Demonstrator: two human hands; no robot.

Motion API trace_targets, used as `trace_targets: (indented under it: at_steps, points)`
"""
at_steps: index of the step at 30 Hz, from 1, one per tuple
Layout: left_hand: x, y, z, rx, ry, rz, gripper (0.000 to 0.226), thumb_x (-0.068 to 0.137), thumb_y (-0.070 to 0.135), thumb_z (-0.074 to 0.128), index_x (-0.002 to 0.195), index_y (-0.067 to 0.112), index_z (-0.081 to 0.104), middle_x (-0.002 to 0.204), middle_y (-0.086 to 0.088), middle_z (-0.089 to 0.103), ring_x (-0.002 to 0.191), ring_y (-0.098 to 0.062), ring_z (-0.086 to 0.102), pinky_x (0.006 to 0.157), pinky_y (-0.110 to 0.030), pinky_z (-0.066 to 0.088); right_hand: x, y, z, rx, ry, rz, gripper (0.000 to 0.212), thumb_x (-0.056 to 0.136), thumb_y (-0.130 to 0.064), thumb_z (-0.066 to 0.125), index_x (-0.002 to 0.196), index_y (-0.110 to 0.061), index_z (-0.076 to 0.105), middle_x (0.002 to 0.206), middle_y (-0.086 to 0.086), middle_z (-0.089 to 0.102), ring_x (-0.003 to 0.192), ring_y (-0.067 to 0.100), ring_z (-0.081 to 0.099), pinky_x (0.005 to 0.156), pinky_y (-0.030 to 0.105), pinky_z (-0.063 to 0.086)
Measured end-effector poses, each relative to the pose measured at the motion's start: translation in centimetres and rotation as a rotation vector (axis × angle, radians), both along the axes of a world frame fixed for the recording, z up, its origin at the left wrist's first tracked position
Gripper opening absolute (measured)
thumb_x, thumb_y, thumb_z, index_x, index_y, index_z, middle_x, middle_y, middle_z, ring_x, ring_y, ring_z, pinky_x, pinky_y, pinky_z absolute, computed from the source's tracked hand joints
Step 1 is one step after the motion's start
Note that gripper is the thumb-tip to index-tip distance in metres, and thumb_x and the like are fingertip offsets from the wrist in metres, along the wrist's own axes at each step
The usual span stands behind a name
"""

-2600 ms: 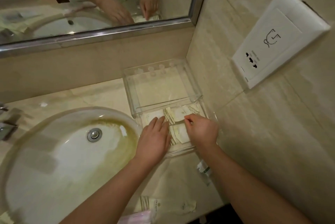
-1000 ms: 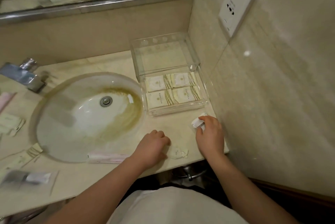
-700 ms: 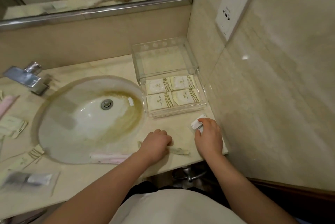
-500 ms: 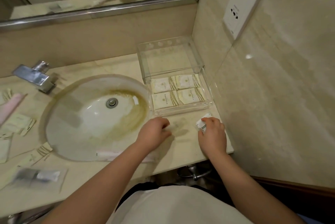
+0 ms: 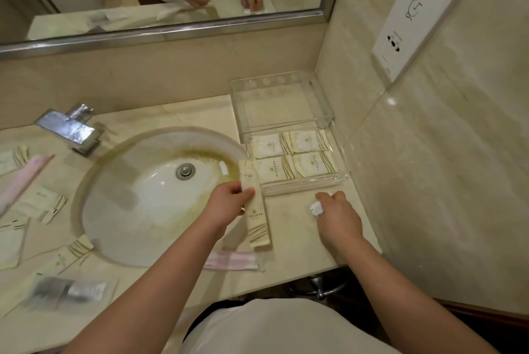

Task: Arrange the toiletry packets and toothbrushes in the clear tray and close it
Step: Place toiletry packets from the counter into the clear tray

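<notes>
The clear tray (image 5: 342,179) sits in the counter's right corner with its lid (image 5: 282,101) raised behind it. Several cream packets (image 5: 310,163) lie flat inside in two rows. My left hand (image 5: 226,204) grips a long cream packet (image 5: 256,210) by its middle, held lengthwise just left of the tray's front corner. My right hand (image 5: 336,214) rests on the counter in front of the tray, fingers closed on a small white packet (image 5: 315,207). A pink toothbrush packet (image 5: 233,262) lies on the counter near the front edge, under my left forearm.
The sink basin (image 5: 148,199) fills the counter's middle, with a chrome tap (image 5: 70,128) behind it. More cream packets (image 5: 43,201), another pink toothbrush packet (image 5: 20,181) and a clear bag (image 5: 67,290) lie at the left. The wall (image 5: 429,167) stands right beside the tray.
My left hand has picked the long cream packet off the counter and lifted it towards the tray's left corner. My right hand has stayed closed on the small white packet.
</notes>
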State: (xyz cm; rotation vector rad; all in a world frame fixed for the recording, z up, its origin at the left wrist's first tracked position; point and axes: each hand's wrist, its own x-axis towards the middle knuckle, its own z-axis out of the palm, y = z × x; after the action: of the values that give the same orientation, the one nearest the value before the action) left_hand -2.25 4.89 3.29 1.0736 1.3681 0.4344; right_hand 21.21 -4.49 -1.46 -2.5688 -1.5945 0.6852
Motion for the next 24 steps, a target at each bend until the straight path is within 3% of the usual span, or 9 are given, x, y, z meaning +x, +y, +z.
trace_targets:
  at_steps: [5, 11, 15, 19, 24]
  points:
    - [0.2, 1.2, 0.1, -0.094, -0.086, 0.122, 0.007, 0.09, 0.01, 0.064, 0.09, 0.003, 0.064, 0.091, -0.01, 0.073, 0.071, -0.017, 0.069, 0.063, -0.028, 0.053, 0.7, 1.2, 0.3, -0.063, -0.212, 0.056, 0.035, 0.08, -0.034, 0.066, 0.113, -0.023, 0.059, 0.124, 0.006, 0.046, 0.111, 0.026, 0.041, 0.087, 0.033, 0.039]
    - [1.4, 2.9, 0.4, -0.36, -0.331, 0.412, 0.007, 0.092, 0.004, 0.06, 0.098, 0.002, 0.062, 0.097, -0.016, 0.073, 0.078, -0.024, 0.072, 0.068, -0.03, 0.058, 1.2, 1.5, 0.4, -0.091, -0.251, 0.014, 0.027, 0.081, -0.037, 0.055, 0.102, -0.023, 0.064, 0.11, 0.001, 0.06, 0.107, 0.025, 0.044, 0.087, 0.036, 0.035]
    - [3.2, 3.7, 0.0, -0.352, -0.3, 0.48, 0.009, 0.09, 0.006, 0.062, 0.098, 0.003, 0.06, 0.093, -0.011, 0.071, 0.08, -0.022, 0.068, 0.07, -0.031, 0.058, 1.3, 0.9, 0.2, -0.044, -0.158, -0.073, 0.014, 0.083, -0.037, 0.055, 0.088, -0.024, 0.058, 0.088, -0.004, 0.063, 0.1, 0.024, 0.047, 0.079, 0.036, 0.032]
    - [6.1, 4.0, -0.3, -0.373, -0.231, 0.488, 0.01, 0.086, 0.007, 0.066, 0.087, 0.009, 0.057, 0.064, -0.003, 0.056, 0.048, -0.01, 0.049, 0.041, -0.022, 0.037, 1.5, 0.4, 0.4, 0.009, -0.01, -0.166, 0.017, 0.087, -0.039, 0.059, 0.082, -0.027, 0.048, 0.07, -0.01, 0.054, 0.087, 0.021, 0.047, 0.078, 0.035, 0.034]
    - [10.0, 4.6, -1.2, -0.445, -0.206, 0.527, 0.013, 0.086, 0.002, 0.063, 0.078, 0.008, 0.056, 0.059, -0.004, 0.051, 0.035, -0.009, 0.035, 0.033, -0.019, 0.026, 2.3, 0.0, 1.6, 0.16, 0.232, -0.361, 0.007, 0.09, -0.03, 0.061, 0.091, -0.028, 0.054, 0.086, -0.009, 0.061, 0.084, 0.019, 0.059, 0.08, 0.036, 0.048]
